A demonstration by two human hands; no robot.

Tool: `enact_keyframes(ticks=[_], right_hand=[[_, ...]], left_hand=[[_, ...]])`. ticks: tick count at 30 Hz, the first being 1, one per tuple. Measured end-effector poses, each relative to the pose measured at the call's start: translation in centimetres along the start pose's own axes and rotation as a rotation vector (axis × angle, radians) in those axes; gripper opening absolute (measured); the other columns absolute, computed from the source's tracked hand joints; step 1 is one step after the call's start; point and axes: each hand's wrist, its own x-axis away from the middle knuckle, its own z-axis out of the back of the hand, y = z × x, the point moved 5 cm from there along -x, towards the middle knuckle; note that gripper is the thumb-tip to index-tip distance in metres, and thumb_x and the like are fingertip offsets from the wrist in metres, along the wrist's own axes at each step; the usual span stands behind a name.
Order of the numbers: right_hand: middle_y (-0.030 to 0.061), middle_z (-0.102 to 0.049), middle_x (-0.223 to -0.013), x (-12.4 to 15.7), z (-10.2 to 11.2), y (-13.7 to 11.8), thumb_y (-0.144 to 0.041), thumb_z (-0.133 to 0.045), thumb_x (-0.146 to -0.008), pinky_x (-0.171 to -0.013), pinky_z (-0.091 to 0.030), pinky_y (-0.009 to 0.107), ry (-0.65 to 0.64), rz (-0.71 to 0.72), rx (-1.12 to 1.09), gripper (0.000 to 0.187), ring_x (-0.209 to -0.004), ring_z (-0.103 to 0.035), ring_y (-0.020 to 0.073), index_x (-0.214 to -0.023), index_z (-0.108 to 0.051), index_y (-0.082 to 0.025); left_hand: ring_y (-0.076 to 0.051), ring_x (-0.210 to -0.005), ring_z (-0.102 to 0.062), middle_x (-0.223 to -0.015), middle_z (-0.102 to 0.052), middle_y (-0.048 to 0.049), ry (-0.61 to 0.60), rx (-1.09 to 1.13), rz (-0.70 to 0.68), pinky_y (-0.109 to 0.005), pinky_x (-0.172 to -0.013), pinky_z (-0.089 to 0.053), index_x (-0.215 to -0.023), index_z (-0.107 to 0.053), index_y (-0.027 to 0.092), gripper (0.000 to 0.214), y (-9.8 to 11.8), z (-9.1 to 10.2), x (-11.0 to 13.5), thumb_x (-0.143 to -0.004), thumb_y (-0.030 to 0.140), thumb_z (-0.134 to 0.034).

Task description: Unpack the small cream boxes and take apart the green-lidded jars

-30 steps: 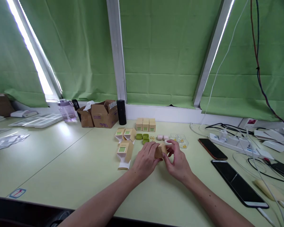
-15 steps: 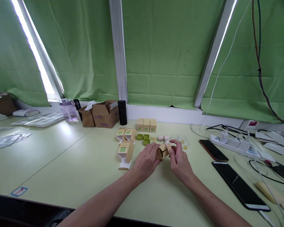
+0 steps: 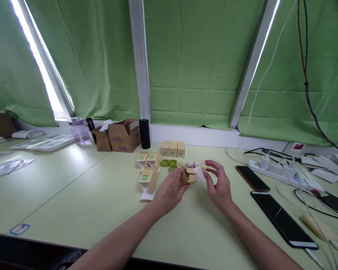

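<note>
My left hand (image 3: 171,187) grips a small tan cardboard box (image 3: 189,176) just above the table, near the middle. The box's end is open and its white flap (image 3: 199,173) sticks out to the right. My right hand (image 3: 219,183) pinches that flap between thumb and fingers. Just behind the box lie green cases (image 3: 169,163), small pink pieces (image 3: 193,164) and clear pieces with yellow bits (image 3: 211,165). A row of three closed tan boxes (image 3: 173,148) stands farther back.
Open tan boxes with green labels (image 3: 147,176) lie left of my hands. Brown cartons (image 3: 121,135), a black cylinder (image 3: 144,134) and a purple bottle (image 3: 79,131) stand at the back left. Phones (image 3: 281,219), a power strip (image 3: 273,168) and cables lie to the right.
The box's end flap has come open and now points right, held by my right hand. Both hands lifted slightly and the right hand moved away from the box.
</note>
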Motion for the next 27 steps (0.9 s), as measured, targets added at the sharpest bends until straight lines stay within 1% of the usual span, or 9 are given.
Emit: enact_keyframes(ticks=[2, 4, 7, 11, 15, 17, 22, 25, 27], right_hand=[[0.0149, -0.065, -0.131, -0.3, 0.4, -0.4, -0.025, -0.054, -0.1, -0.103, -0.056, 0.057, 0.013, 0.167, 0.075, 0.029, -0.125, -0.062, 0.0301, -0.129, -0.057, -0.024], [0.0138, -0.067, -0.129, -0.3, 0.6, -0.5, -0.018, -0.051, -0.099, -0.106, -0.054, 0.061, -0.011, 0.3, 0.13, 0.032, -0.126, -0.062, 0.0308, -0.129, -0.059, -0.025], [0.0121, -0.069, -0.129, -0.1, 0.5, 0.2, -0.01, -0.044, -0.097, -0.105, -0.056, 0.059, -0.063, 0.386, 0.166, 0.044, -0.124, -0.065, 0.0291, -0.134, -0.059, -0.027], [0.0104, -0.071, -0.127, 0.2, 0.2, 1.5, -0.003, -0.039, -0.091, -0.101, -0.06, 0.053, -0.111, 0.366, 0.211, 0.055, -0.116, -0.07, 0.0266, -0.137, -0.059, -0.026], [0.0083, -0.075, -0.113, 0.3, -0.2, 2.4, -0.001, -0.036, -0.087, -0.082, -0.064, 0.045, -0.182, 0.221, 0.265, 0.056, -0.089, -0.074, 0.0227, -0.132, -0.061, -0.024], [0.0075, -0.076, -0.11, 0.3, -0.3, 2.1, -0.001, -0.037, -0.088, -0.077, -0.064, 0.042, -0.198, 0.197, 0.263, 0.054, -0.082, -0.073, 0.0215, -0.13, -0.061, -0.024], [0.0071, -0.076, -0.107, 0.7, -0.9, -0.2, -0.008, -0.044, -0.095, -0.081, -0.06, 0.043, -0.214, 0.271, 0.224, 0.04, -0.091, -0.071, 0.0242, -0.127, -0.06, -0.025], [0.007, -0.074, -0.099, 0.9, -1.4, -1.1, -0.013, -0.046, -0.099, -0.079, -0.057, 0.042, -0.249, 0.25, 0.186, 0.033, -0.09, -0.068, 0.0242, -0.126, -0.06, -0.025], [0.0069, -0.071, -0.095, 0.9, -1.4, -1.3, -0.015, -0.046, -0.101, -0.077, -0.056, 0.04, -0.239, 0.211, 0.142, 0.029, -0.088, -0.066, 0.0235, -0.125, -0.06, -0.025]], left_hand=[[-0.027, -0.118, -0.066, -0.124, -0.067, -0.0097, -0.002, 0.021, -0.02, -0.047, -0.096, -0.06, -0.138, -0.046, 0.026, 0.048, 0.2, 0.1, -0.1, -0.095, 0.021, -0.067], [-0.026, -0.114, -0.067, -0.12, -0.068, -0.0088, -0.012, 0.04, -0.035, -0.045, -0.092, -0.061, -0.134, -0.049, 0.026, 0.044, 0.5, 0.3, -0.2, -0.095, 0.019, -0.066], [-0.026, -0.115, -0.066, -0.121, -0.068, -0.0085, -0.026, 0.068, -0.054, -0.045, -0.094, -0.061, -0.136, -0.05, 0.027, 0.046, 0.8, 0.4, -0.4, -0.094, 0.017, -0.065], [-0.026, -0.123, -0.064, -0.13, -0.067, -0.0097, -0.025, 0.071, -0.041, -0.049, -0.102, -0.058, -0.148, -0.044, 0.028, 0.058, 0.6, 0.2, -0.3, -0.095, 0.016, -0.065], [-0.028, -0.131, -0.061, -0.14, -0.063, -0.0113, -0.057, 0.057, 0.007, -0.052, -0.107, -0.056, -0.155, -0.038, 0.028, 0.07, -0.1, -0.4, 0.0, -0.093, 0.015, -0.067], [-0.029, -0.131, -0.061, -0.142, -0.062, -0.0117, -0.071, 0.066, 0.018, -0.053, -0.108, -0.055, -0.155, -0.037, 0.028, 0.071, -0.3, -0.6, 0.1, -0.092, 0.015, -0.068], [-0.029, -0.132, -0.061, -0.142, -0.062, -0.0125, -0.056, 0.076, 0.039, -0.053, -0.109, -0.054, -0.154, -0.037, 0.026, 0.071, -0.6, -0.6, 0.2, -0.091, 0.014, -0.069], [-0.029, -0.133, -0.06, -0.143, -0.061, -0.0133, -0.03, 0.077, 0.038, -0.053, -0.11, -0.054, -0.153, -0.038, 0.026, 0.069, -0.6, -0.5, 0.1, -0.092, 0.014, -0.067], [-0.029, -0.134, -0.06, -0.143, -0.061, -0.0131, -0.024, 0.084, 0.048, -0.053, -0.111, -0.053, -0.152, -0.038, 0.026, 0.068, -0.7, -0.4, 0.2, -0.092, 0.014, -0.066]])
